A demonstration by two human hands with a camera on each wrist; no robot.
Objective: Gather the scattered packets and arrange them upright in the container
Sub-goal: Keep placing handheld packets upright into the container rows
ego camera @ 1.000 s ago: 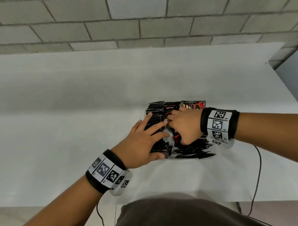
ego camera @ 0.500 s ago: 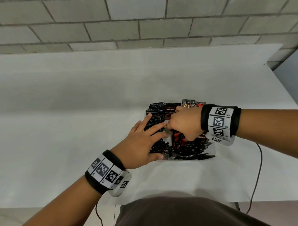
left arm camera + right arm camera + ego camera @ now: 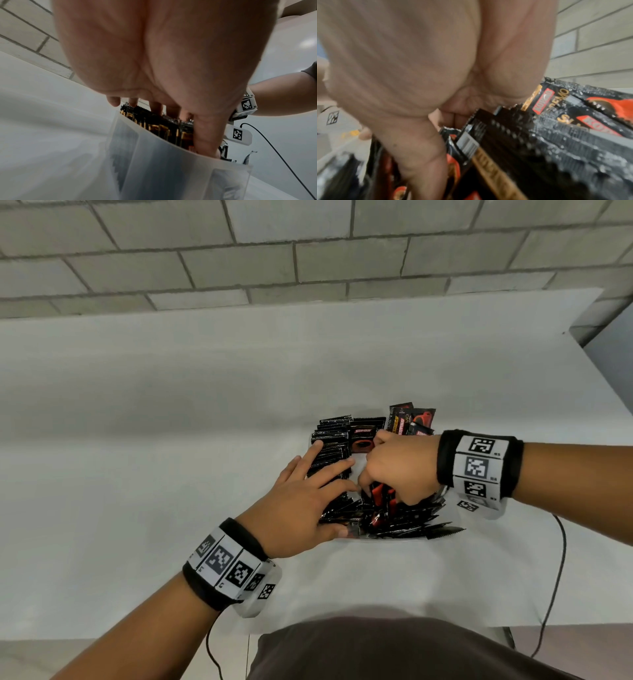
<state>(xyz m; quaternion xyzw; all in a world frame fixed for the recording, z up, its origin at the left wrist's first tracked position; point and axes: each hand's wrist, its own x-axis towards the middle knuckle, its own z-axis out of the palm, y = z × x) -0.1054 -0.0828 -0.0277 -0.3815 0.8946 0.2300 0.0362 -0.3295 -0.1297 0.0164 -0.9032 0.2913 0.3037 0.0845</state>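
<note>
A translucent container (image 3: 383,537) sits on the white table and holds many black packets. A tight upright row of packets (image 3: 330,440) fills its left side. My left hand (image 3: 346,506) lies flat on that row with straight fingers, and its thumb runs along the near wall (image 3: 163,162). My right hand (image 3: 371,470) is curled and reaches into the middle, gripping red-and-black packets (image 3: 380,496). In the right wrist view its thumb (image 3: 423,155) goes down between packets (image 3: 513,155). More packets lean at the far right corner (image 3: 411,419). Others lie tilted at the near right (image 3: 411,525).
Bare white table (image 3: 171,457) spreads left of and behind the container. A brick wall (image 3: 308,251) backs it. A black cable (image 3: 561,559) hangs off the near edge at the right. The table's right corner (image 3: 589,344) is close.
My right hand has shifted slightly inside the container, and the packets at the far right corner now stand more raised and fanned. My left hand has stayed on the left row.
</note>
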